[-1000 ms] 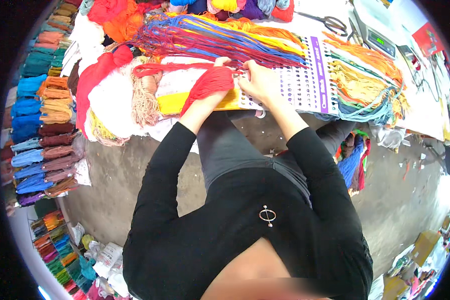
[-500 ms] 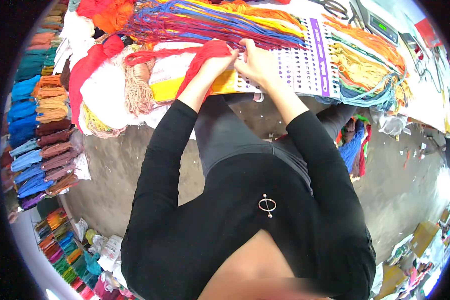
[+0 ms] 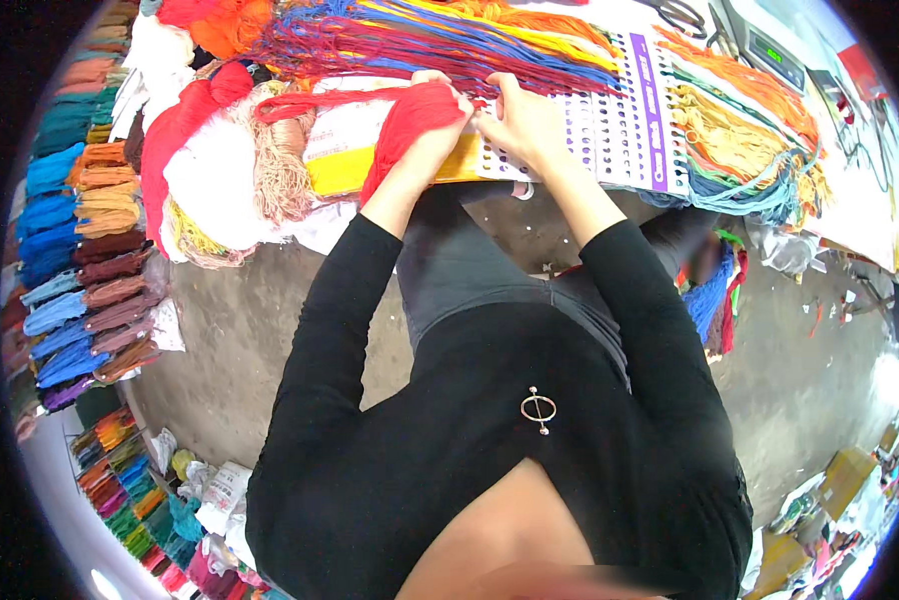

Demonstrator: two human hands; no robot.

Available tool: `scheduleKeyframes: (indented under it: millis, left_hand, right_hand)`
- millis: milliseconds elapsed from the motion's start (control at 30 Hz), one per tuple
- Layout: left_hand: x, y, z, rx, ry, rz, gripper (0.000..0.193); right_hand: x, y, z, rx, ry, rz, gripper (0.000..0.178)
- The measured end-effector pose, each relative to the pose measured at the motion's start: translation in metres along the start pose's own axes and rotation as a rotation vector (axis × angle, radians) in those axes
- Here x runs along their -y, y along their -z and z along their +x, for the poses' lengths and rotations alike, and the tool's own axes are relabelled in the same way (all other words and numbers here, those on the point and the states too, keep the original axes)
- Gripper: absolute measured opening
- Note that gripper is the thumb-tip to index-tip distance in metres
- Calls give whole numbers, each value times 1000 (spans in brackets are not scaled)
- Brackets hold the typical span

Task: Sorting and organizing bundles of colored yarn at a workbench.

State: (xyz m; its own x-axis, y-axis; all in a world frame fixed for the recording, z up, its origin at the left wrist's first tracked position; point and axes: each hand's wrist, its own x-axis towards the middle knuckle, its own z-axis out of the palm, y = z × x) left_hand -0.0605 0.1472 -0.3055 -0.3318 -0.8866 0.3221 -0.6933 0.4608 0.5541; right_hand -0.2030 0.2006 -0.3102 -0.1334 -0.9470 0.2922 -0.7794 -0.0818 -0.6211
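Observation:
A thick hank of bright red yarn (image 3: pixel 413 122) drapes over my left hand (image 3: pixel 440 135), whose fingers are closed around it. A loose length of the same red runs off to the left across the table. Beside it, my right hand (image 3: pixel 528 125) rests on the left part of a white card with rows of punched holes (image 3: pixel 590 135). Its fingers are curled in near the holes; anything pinched there is too small to make out. Dark red, blue and yellow threads (image 3: pixel 450 45) lie just beyond both hands, strung to the card's far edge.
Yellow and teal threads (image 3: pixel 735 130) hang from a purple-striped card strip (image 3: pixel 650 110) at right. Scissors (image 3: pixel 682 15) and a digital scale (image 3: pixel 770 50) sit at the far right. Red, white and beige hanks (image 3: pixel 285 155) crowd the table's left; colored yarn stacks (image 3: pixel 55 260) stand beyond.
Both hands stay close together at the card's edge. The red hank now bulges rounder over my left hand, and the right hand's fingers have shifted slightly. The whole view has moved a little.

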Motion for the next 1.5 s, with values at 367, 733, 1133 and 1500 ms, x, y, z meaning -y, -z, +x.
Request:
scheduleKeyframes:
  millis: [367,733,1133,1500]
  left_hand:
    - [17,5,13,6,-114,8,12]
    - [22,13,8,282,-176,128,19]
    - [28,-3,12,112,-54,-321,15]
    - [12,-4,5,189,38,-87,12]
  right_hand:
    - [-1,4,-1,44,-26,-3,49]
    - [-1,3,1,52,-39,0,47]
    - [1,5,0,53,-46,10,46]
    - [3,6,0,68,-85,29,45]
